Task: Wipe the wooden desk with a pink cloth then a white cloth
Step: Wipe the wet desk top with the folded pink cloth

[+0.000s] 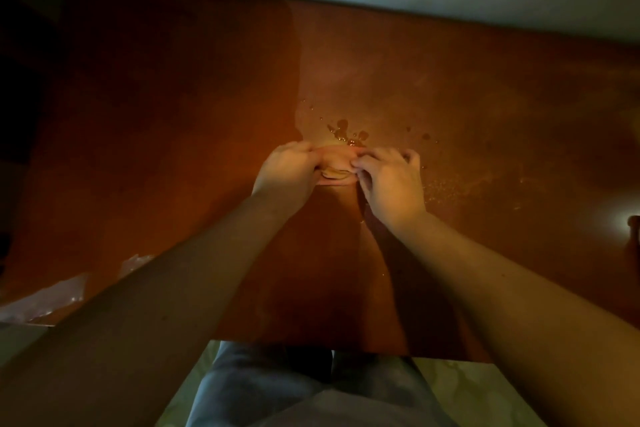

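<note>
A small, bunched pink cloth (337, 168) sits on the wooden desk (173, 121) near its middle. My left hand (285, 172) grips its left side with curled fingers. My right hand (389, 180) pinches its right side. Most of the cloth is hidden between the two hands. Just beyond the cloth lies a small puddle of liquid (346, 133) with drops scattered to the right. No white cloth is in view.
Crumpled clear plastic (52, 295) lies at the desk's near left edge. A wall runs along the far edge. A bright glare and a small dark object (634, 229) sit at the right edge. The scene is dim.
</note>
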Tool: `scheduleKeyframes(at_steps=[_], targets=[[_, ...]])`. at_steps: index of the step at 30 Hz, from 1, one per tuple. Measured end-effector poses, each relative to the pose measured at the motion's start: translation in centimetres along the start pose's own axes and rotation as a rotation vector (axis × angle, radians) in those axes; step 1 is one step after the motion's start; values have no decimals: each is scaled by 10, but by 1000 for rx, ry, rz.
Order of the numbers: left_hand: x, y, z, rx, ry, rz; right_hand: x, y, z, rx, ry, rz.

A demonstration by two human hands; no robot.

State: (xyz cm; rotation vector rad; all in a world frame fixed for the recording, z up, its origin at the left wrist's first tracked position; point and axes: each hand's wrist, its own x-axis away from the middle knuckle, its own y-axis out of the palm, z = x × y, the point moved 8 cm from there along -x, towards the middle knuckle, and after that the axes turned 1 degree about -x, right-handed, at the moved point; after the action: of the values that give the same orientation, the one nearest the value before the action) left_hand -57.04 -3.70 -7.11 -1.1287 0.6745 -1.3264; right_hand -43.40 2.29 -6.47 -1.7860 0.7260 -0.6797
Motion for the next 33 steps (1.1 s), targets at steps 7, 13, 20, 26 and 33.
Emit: scheduleKeyframes(at_steps=[7,13,20,26,33], targets=[[37,7,1,74,70,-8,28,9,-3,-32,-102,-6],[-26,-10,-16,-29,8,27,-33,-3,-5,40,-56,-11],[19,-4,-7,77,-7,31,5,3,-11,-20,-108,-29],[-43,-20,-24,-6,-13,20,-54,-6,-7,10,-66,-15],[7,-14,-15,104,-66,7,-11,4,-12,-47,-100,-14]])
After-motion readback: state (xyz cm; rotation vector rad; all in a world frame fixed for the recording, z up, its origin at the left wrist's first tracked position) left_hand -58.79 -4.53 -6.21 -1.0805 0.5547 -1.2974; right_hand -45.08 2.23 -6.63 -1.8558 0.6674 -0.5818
